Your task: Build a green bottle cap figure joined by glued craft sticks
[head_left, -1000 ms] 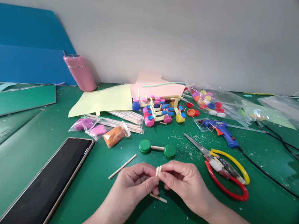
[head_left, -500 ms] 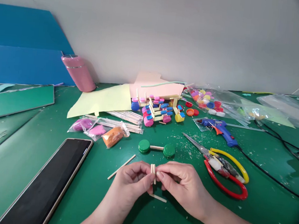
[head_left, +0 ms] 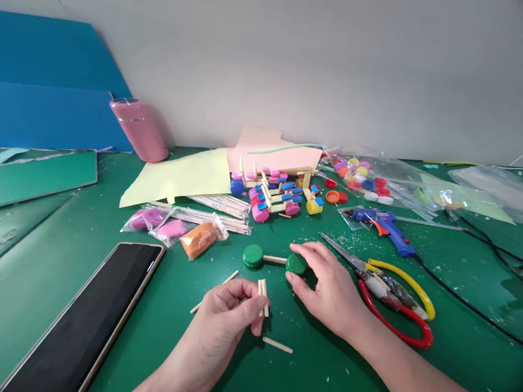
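Note:
Two short wooden sticks (head_left: 263,297) stand side by side, pinched between the thumb and fingers of my left hand (head_left: 230,313). My right hand (head_left: 326,288) is spread around the right end of a small piece made of green bottle caps (head_left: 252,255) joined by a stick (head_left: 274,259). Its thumb and fingertips lie close about the right green cap (head_left: 295,263); whether they press on it I cannot tell. One loose stick (head_left: 277,345) lies below my left fingers, and another stick (head_left: 230,277) lies partly hidden behind that hand.
Scissors (head_left: 390,301) and a blue glue gun (head_left: 385,227) with a cord lie on the right. Cap-and-stick pieces (head_left: 275,197) cluster at the back. Bagged clay (head_left: 199,239) and a phone (head_left: 88,315) are on the left, with a pink bottle (head_left: 139,129) behind.
My right hand has left the two sticks and moved up to the right green cap, its fingers spreading. The left hand keeps the sticks and has shifted slightly left.

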The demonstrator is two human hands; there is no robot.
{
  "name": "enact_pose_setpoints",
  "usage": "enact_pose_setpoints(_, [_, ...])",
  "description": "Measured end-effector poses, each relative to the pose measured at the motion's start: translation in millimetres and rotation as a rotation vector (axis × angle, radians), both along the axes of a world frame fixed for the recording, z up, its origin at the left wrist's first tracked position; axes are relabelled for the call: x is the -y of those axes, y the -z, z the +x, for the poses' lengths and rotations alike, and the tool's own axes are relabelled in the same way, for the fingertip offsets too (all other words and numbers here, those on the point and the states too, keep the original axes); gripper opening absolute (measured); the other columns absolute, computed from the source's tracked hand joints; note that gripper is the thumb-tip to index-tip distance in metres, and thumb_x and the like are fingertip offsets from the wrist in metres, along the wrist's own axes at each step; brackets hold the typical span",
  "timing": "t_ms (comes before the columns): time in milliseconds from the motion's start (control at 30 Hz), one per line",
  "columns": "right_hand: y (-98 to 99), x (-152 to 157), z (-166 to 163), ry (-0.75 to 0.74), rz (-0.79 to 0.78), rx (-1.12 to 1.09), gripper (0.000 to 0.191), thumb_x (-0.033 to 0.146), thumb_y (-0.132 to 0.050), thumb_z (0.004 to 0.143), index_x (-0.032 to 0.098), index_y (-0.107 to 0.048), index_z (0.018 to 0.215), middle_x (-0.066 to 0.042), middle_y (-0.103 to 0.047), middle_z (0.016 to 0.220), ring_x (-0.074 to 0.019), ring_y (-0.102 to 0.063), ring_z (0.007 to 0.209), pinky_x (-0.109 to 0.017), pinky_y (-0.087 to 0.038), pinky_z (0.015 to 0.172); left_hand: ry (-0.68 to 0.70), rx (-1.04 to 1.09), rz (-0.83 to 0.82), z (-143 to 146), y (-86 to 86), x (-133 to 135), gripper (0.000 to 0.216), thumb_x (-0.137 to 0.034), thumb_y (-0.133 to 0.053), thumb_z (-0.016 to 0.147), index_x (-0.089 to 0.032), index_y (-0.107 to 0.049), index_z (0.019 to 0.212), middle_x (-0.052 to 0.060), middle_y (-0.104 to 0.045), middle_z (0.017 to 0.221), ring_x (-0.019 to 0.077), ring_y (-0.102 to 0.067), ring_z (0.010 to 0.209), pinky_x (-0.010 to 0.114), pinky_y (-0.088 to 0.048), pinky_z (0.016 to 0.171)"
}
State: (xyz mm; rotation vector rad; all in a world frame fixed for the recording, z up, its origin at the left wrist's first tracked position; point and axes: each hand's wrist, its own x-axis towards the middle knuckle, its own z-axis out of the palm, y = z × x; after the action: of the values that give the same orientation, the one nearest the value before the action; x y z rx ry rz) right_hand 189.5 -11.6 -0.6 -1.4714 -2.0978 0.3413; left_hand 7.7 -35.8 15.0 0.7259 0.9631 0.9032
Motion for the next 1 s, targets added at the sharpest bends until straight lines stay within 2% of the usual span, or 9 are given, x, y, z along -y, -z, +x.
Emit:
enact_pose_setpoints(100, [1.2,-1,0,-0.010,0.023,-0.017,0.032,0.020,-0.053,0.080,0.019,-0.053,0.112,-0.008,-0.055,0.104,-0.0226,-0.053,0.099,-0.037,-0.047,0.083,0.004,-0.024,0.011,-1,1.6,1,0.016,-0.021,-0.065,0.072,-0.014,-0.056,0.062,-0.003,-0.054,0.055,0.0072,-0.040,0.050,0.020,-0.030,0.054])
enact_pose_setpoints(267, [2.3,-4,0,-0.033,0.131,0.020,0.029,0.013,-0.051,0.079,0.021,-0.054,0.107,-0.008,-0.054,0.103,-0.0236,-0.053,0.098,-0.039,-0.047,0.083,0.017,-0.063,0.047,-1,1.4,3,0.016,-0.023,-0.064,0.073,-0.015,-0.055,0.063,-0.003,-0.054,0.056,0.0080,-0.041,0.051,0.021,-0.031,0.055])
enact_pose_setpoints(400, [-0.9,-2,-1,-0.083,0.098,0.050,0.027,0.010,-0.053,0.076,0.020,-0.055,0.101,-0.008,-0.052,0.103,-0.0231,-0.051,0.097,-0.038,-0.047,0.082,0.023,-0.085,0.074,-1,0.5,4,0.016,-0.023,-0.063,0.074,-0.015,-0.055,0.062,-0.003,-0.052,0.053,0.0083,-0.041,0.052,0.021,-0.031,0.055])
enact_pose_setpoints(633, [-9.4,10,-1,-0.113,0.071,0.066,0.017,0.018,-0.056,0.077,0.020,-0.061,0.094,-0.006,-0.053,0.094,-0.0199,-0.053,0.083,-0.033,-0.047,0.071,0.001,-0.103,0.079,-3,0.0,4,0.015,-0.023,-0.062,0.075,-0.015,-0.055,0.064,-0.004,-0.052,0.052,0.0082,-0.041,0.052,0.021,-0.031,0.055])
enact_pose_setpoints(733, [-9.9,13,0,-0.102,0.094,0.017,0.021,0.020,-0.055,0.078,0.021,-0.059,0.098,-0.006,-0.054,0.092,-0.0198,-0.054,0.083,-0.033,-0.048,0.071,0.005,-0.097,0.079,-3,-0.9,4,0.015,-0.024,-0.062,0.075,-0.015,-0.055,0.064,-0.004,-0.052,0.050,0.0085,-0.041,0.051,0.021,-0.031,0.055])
enact_pose_setpoints(867, [-9.1,9,3,-0.048,0.121,0.016,0.041,0.023,-0.056,0.076,0.020,-0.051,0.116,-0.010,-0.054,0.104,-0.0255,-0.051,0.099,-0.040,-0.045,0.084,0.016,-0.093,0.090,-2,-0.6,4,0.016,-0.025,-0.063,0.074,-0.016,-0.055,0.064,-0.003,-0.052,0.051,0.0090,-0.041,0.052,0.021,-0.031,0.055])
enact_pose_setpoints(1000, [-5.9,3,5,-0.057,0.040,0.056,0.046,0.020,-0.054,0.078,0.019,-0.045,0.123,-0.009,-0.054,0.114,-0.0253,-0.048,0.105,-0.043,-0.043,0.089,0.029,-0.092,0.088,-2,0.6,4,0.016,-0.024,-0.062,0.076,-0.016,-0.054,0.065,-0.004,-0.052,0.052,0.0085,-0.040,0.052,0.021,-0.030,0.055])
